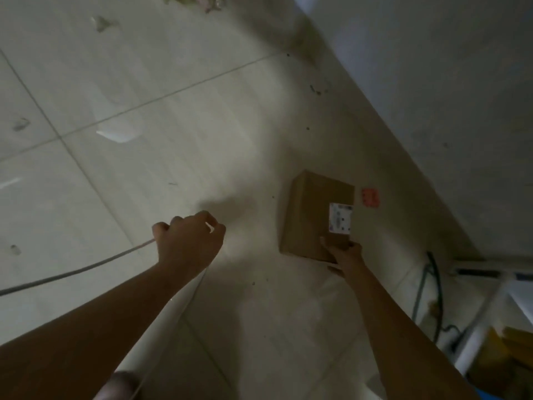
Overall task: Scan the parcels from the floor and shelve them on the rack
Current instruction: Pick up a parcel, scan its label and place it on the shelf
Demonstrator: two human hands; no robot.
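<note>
Two hands are down over the tiled floor, your forearms coming in from 6 and 7 o'clock. Nearest you, at 4 o'clock in the view, stands the white frame of the rack, with yellow packages blurred behind it and dark cords hanging just past its far end.

Your left hand hovers at the middle of the view, back facing up, fingers curled in with thumb and forefinger tips close together. A grey cable runs in from the 9 o'clock edge and meets that hand at its little-finger side. You cannot tell from here whether the fingers hold it.

Your right hand, at 3 o'clock from the left, grips the near corner of the cardboard parcel, with the thumb laid on top and the fingers tucked beneath. That parcel sits low over the floor, close to the wall. Whether it lies flat or is tipped up is unclear. A white label sits on its top face near your thumb.

Just beside the parcel at its 3 o'clock, a red sticker lies on the floor. Farther out at 10 o'clock is a white scrap. The pale wall fills 1 to 3 o'clock, and blurred litter lies at 12.
</note>
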